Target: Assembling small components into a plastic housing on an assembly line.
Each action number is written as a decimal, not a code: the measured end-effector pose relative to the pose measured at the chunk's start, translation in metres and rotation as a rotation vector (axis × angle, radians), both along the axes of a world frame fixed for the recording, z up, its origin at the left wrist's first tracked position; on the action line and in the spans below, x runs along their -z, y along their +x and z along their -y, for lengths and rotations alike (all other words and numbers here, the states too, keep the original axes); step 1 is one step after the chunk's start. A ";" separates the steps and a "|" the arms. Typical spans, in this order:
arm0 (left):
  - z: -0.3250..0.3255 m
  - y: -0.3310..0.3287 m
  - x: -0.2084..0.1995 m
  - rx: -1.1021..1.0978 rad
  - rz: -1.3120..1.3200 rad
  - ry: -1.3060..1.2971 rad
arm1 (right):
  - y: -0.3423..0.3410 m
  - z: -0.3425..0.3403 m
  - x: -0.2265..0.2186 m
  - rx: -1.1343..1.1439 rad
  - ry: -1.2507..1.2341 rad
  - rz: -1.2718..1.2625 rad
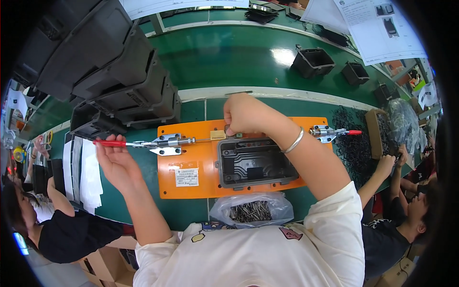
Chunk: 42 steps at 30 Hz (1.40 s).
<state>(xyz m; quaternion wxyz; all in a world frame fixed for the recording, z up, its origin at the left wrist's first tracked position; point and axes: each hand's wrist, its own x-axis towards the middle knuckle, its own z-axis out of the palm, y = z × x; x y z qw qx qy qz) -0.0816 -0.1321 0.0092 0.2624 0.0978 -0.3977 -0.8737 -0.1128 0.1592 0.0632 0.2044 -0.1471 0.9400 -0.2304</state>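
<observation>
An orange fixture board (167, 162) lies on the green bench in front of me. My left hand (119, 167) has its fingers at the red handle of the left toggle clamp (111, 143), whose metal rod points to a small yellow block (218, 135). My right hand (246, 115) is closed, its fingertips down beside that block at the upper edge of a black plastic box (253, 165). What those fingertips hold, if anything, is hidden. The box lies open side up in the fixture. A second toggle clamp (330, 133) with a red handle is mounted at the board's right end.
Stacked dark bins (138, 91) rise at the left. A plastic bag of screws (251, 211) lies between the board and me. Black loops (354, 143) and a cardboard box (375, 134) are at the right. Two black boxes (313, 62) stand farther back. People work on both sides.
</observation>
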 end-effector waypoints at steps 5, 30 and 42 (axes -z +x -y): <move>-0.002 -0.014 -0.012 -0.066 -0.146 -0.532 | -0.001 0.001 0.009 0.051 -0.096 0.035; 0.014 -0.024 -0.013 0.178 -0.323 -0.430 | 0.006 -0.011 0.006 0.072 -0.195 0.105; 0.004 -0.022 -0.020 0.178 -0.319 -0.559 | 0.007 0.000 0.004 0.070 -0.081 0.004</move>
